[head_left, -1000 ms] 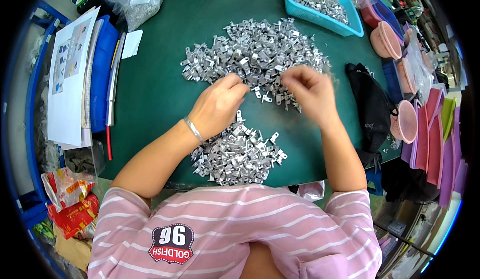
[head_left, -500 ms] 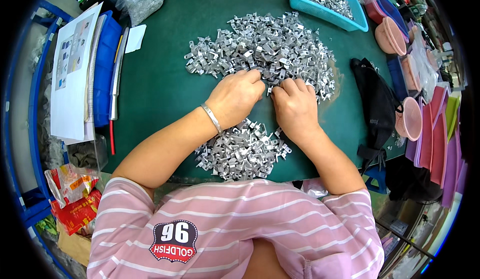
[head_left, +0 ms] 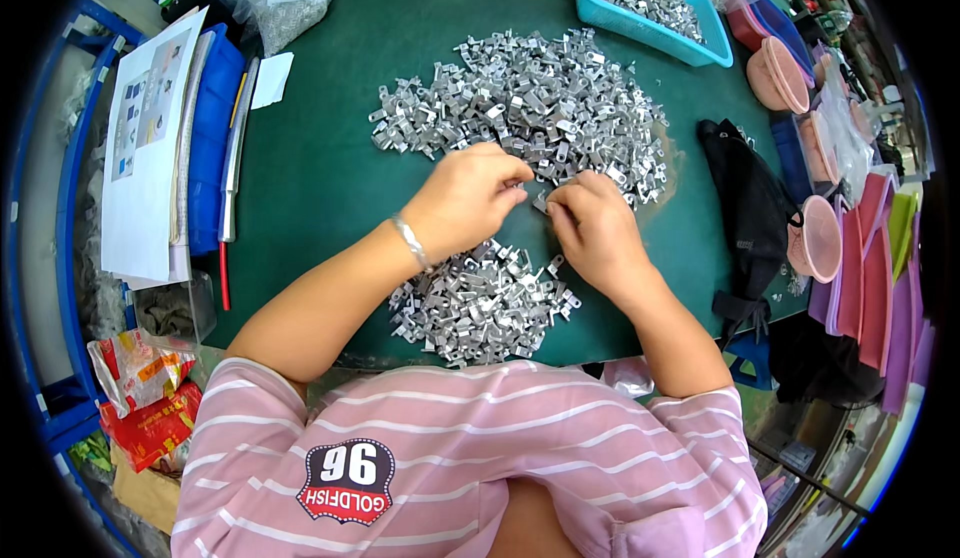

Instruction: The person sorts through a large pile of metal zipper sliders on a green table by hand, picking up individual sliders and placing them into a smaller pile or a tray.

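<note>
A large heap of small silver metal brackets (head_left: 540, 93) lies on the green tabletop. Nearer my body is a smaller pile of the same brackets (head_left: 485, 303). At the near edge of the large heap, my left hand (head_left: 468, 198) is closed in a pinch, with a silver band on its wrist; whatever its fingertips hold is too hidden to name. Just to the right, my right hand (head_left: 600, 230) pinches a small metal bracket (head_left: 541, 201) between thumb and forefinger. The fingertips of both hands face each other with a narrow gap between them.
A light blue basket (head_left: 655, 40) of brackets stands at the far right. Pink bowls (head_left: 818, 238) and a black cloth item (head_left: 745, 218) line the right side. Papers and a blue tray (head_left: 213, 138) are on the left; a plastic bag of parts (head_left: 290, 8) sits at far left.
Both hands have drawn slightly back from the large heap toward my body. The right fingers now show a bracket at their tips.
</note>
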Available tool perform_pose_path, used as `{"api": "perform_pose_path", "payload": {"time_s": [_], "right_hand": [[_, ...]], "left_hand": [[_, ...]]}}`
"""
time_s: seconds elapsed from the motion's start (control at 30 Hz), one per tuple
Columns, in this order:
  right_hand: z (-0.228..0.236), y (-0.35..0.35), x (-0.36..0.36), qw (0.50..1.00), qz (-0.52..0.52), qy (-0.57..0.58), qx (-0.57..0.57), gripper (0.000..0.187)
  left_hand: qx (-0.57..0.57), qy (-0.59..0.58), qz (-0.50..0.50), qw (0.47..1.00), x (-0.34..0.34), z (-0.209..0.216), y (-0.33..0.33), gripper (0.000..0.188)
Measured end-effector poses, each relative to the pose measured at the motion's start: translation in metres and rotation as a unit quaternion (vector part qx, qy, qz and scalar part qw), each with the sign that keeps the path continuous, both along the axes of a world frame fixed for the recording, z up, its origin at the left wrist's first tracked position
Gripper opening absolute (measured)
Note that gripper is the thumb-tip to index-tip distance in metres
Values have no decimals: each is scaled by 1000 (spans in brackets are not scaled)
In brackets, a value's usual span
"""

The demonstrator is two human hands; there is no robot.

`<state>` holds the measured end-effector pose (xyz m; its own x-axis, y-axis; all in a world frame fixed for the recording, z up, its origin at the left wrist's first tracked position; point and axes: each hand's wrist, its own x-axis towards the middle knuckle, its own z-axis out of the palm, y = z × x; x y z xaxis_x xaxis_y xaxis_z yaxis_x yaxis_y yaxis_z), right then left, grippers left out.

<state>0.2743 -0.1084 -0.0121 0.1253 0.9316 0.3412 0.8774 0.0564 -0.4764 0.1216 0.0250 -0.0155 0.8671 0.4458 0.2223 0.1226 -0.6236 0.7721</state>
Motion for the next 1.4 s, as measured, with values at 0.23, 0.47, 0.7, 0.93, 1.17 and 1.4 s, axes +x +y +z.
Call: {"api": "perform_pose_path", "payload": {"time_s": [0.23, 0.47, 0.7, 0.93, 1.17, 1.4], "right_hand": [[11, -14, -7, 866, 6, 486, -115, 10], [15, -19, -16, 837, 44, 539, -82, 11], [17, -22, -19, 794, 46, 601, -74, 13], [31, -22, -18, 941, 160, 280, -101, 10], [1, 18, -4, 995, -2, -82, 56, 14], [-1, 16, -2, 996, 33, -11, 81, 17]], "left_hand": [[-633, -42, 20, 773, -29, 16, -7, 19], [-685, -74, -15, 725, -36, 13, -11, 16], [-681, -82, -22, 727, -40, 14, -12, 16], [-467, 30, -116, 876, -63, 35, 2, 8], [-72, 66, 14, 995, -50, 32, 7, 10], [187, 14, 105, 977, -25, -9, 6, 25]]}}
